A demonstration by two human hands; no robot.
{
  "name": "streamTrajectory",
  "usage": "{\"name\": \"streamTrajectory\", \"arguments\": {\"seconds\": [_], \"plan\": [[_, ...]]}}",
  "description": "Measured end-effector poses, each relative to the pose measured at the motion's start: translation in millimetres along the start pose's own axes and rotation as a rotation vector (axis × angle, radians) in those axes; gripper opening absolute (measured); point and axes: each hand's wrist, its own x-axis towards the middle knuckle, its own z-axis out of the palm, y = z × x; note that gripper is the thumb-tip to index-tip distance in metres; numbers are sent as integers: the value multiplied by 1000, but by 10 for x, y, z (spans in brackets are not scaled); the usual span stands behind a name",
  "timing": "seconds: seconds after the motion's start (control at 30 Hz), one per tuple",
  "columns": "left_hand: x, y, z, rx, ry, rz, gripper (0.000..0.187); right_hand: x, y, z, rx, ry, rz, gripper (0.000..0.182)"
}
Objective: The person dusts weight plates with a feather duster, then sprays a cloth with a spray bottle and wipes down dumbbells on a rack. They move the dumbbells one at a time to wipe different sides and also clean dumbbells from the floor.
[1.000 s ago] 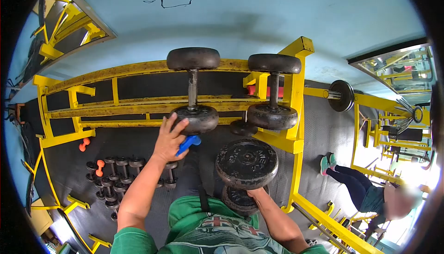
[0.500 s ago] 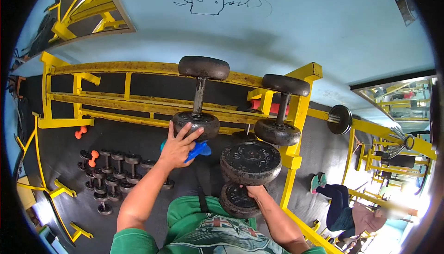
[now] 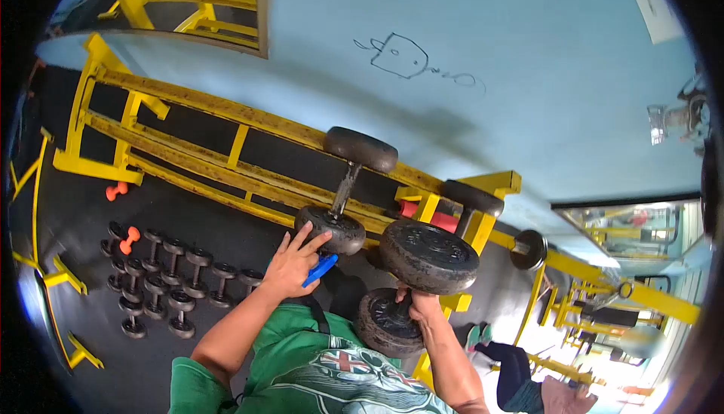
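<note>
A large black dumbbell point(image 3: 428, 254) is held by its handle in my right hand point(image 3: 422, 305), its two thick round weights one above the other. My left hand point(image 3: 290, 265) has its fingers spread against the lower weight of another black dumbbell point(image 3: 348, 188), which lies across the yellow rack point(image 3: 204, 116). A blue cloth point(image 3: 321, 269) is pressed under my left palm, partly hidden by it. Behind the held dumbbell, a third dumbbell point(image 3: 473, 197) rests at the rack's right end, partly covered.
Several small black dumbbells point(image 3: 173, 259) and two orange ones point(image 3: 130, 240) lie on the dark floor at left. A barbell plate point(image 3: 529, 249) stands right of the rack. Another person point(image 3: 520, 372) is at the lower right. A mirror point(image 3: 633, 225) hangs on the blue wall.
The view has tilted and shifted. My right hand has raised its dumbbell slightly and moved it right, over the third dumbbell. My left hand stays at the racked dumbbell.
</note>
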Motion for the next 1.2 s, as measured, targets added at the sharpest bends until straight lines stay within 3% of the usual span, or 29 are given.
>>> {"name": "streamTrajectory", "arguments": {"seconds": [0.07,0.23,0.33,0.7,0.9,1.2], "plan": [[12,-34,-13,-13,9,-13,23,95,-196,118,149,-38,-37,7],[-24,43,105,-24,80,-110,24,727,-343,11,87,-188,27,7],[3,49,102,-108,39,-127,31,952,-623,168,71,-158,83,6],[-48,100,104,-132,144,-256,27,1581,-767,134,41,-154,375,13],[-86,26,6,-202,59,-319,20,1846,-647,181,-2,-171,354,11],[-13,119,71,-262,149,-190,29,2074,-459,84,-1,-186,336,7]]}}
